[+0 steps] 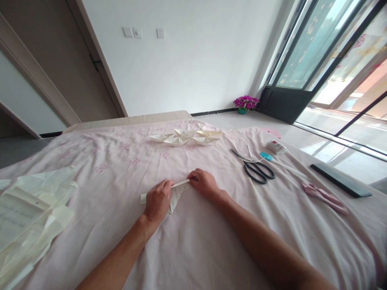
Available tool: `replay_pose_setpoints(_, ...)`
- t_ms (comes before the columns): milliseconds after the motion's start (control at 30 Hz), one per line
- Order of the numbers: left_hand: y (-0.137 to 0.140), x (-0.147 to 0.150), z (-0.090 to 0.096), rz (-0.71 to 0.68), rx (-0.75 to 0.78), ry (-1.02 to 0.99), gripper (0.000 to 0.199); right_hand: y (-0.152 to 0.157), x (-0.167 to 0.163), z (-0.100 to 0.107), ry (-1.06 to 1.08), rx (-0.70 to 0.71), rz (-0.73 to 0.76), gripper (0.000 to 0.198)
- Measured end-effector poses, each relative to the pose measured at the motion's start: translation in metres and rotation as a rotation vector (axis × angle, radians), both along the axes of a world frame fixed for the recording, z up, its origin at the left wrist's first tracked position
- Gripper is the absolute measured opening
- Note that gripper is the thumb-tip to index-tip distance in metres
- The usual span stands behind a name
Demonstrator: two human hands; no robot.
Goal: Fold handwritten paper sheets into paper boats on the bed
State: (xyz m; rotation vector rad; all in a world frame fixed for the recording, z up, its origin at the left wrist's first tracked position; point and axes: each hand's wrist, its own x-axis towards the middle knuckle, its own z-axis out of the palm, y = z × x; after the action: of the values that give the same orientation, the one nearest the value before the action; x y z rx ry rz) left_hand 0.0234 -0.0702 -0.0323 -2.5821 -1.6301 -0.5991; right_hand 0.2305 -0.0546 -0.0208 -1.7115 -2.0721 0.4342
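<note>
A partly folded sheet of paper (178,194) with writing on it lies on the pink bedsheet in front of me. It has a triangular part pointing toward me and a narrow folded strip along its far edge. My left hand (159,199) is closed on the paper's left part, covering some of it. At the right end of the strip, the fingers of my right hand (204,183) pinch the edge. Beyond my hands stand several folded paper boats (178,139), grouped close together.
Crumpled, creased papers (33,209) lie at the left. To the right are black-handled scissors (256,171), a blue piece (266,156), a small white packet (275,147), a pink cloth band (325,197) and a long black case (340,180). Purple flowers (245,102) stand on the floor.
</note>
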Motion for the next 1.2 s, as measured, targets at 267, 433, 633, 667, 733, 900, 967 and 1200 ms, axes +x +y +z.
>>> replay_pose_setpoints(267,0.002,-0.001,-0.004,-0.032,0.007,0.0,0.017,-0.008,0.002,0.004,-0.113,0.12,0.124,0.021)
replay_pose_setpoints(433,0.004,-0.004,-0.012,-0.079,0.018,-0.044,0.018,-0.011,0.002,0.005,-0.26,0.124,0.185,0.023)
replay_pose_setpoints(633,0.007,-0.017,-0.015,-0.235,0.023,-0.128,0.03,-0.015,0.004,0.008,-0.357,0.151,0.259,0.024)
replay_pose_setpoints(667,0.007,-0.021,-0.014,-0.269,0.008,-0.127,0.031,-0.016,0.004,0.009,-0.363,0.157,0.268,0.024)
replay_pose_setpoints(733,0.008,-0.03,-0.013,-0.335,-0.031,-0.106,0.034,-0.016,0.005,0.012,-0.373,0.164,0.278,0.024)
replay_pose_setpoints(900,0.008,-0.046,-0.01,-0.421,-0.063,0.044,0.04,-0.018,-0.002,0.021,-0.38,0.141,0.243,0.027)
replay_pose_setpoints(967,0.006,-0.047,-0.009,-0.42,-0.047,0.116,0.043,-0.022,-0.01,0.024,-0.384,0.167,0.213,0.029)
replay_pose_setpoints(1200,-0.003,-0.049,-0.005,-0.429,0.062,0.241,0.049,-0.043,-0.03,0.014,-0.321,0.217,0.349,0.04)
